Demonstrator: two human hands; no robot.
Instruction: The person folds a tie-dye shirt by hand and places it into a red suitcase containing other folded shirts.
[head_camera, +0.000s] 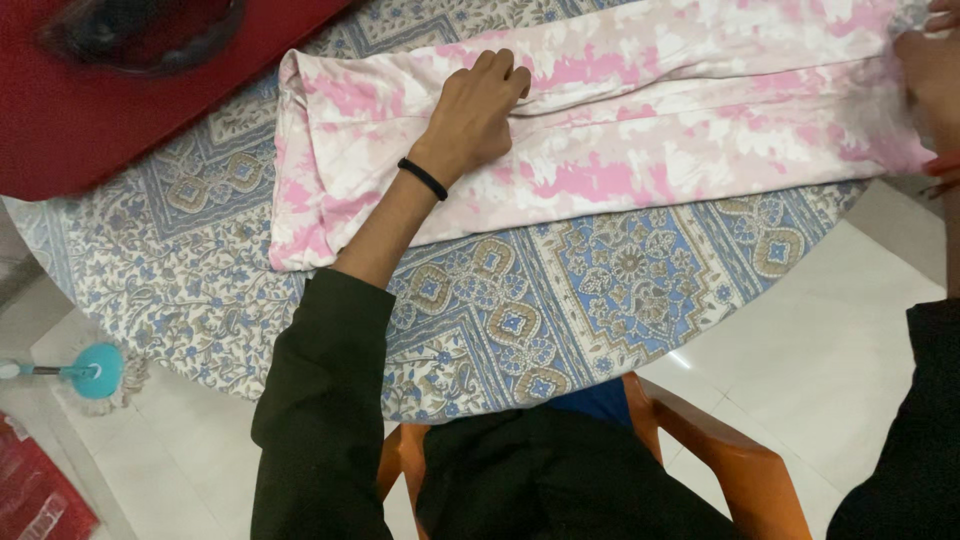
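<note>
- A pink and white blotched cloth (620, 130) lies folded into a long band across the far part of a round tabletop (600, 290), which is covered with a blue and cream patterned sheet.
- The left hand (475, 115) rests palm down on the cloth near its left end, with the fingers (500, 70) curled and pressing into a fold; they press rather than grip.
- A black band (422, 178) circles the left wrist, and a dark sleeve (320, 400) is pushed up the forearm.
- The right hand (930, 75) is at the right edge of the view, touching the right end of the cloth. Most of it is cut off, so I cannot tell whether its fingers are open or closed.
- A red thread or band (942, 168) shows at the right wrist.
- A red object (120, 100) sits on the far left of the tabletop, just beside the cloth's left end.
- An orange chair (740, 460) stands below the near rim of the tabletop, on a pale tiled floor (830, 350).
- A teal mop head (95, 370) lies on the floor at the left.
</note>
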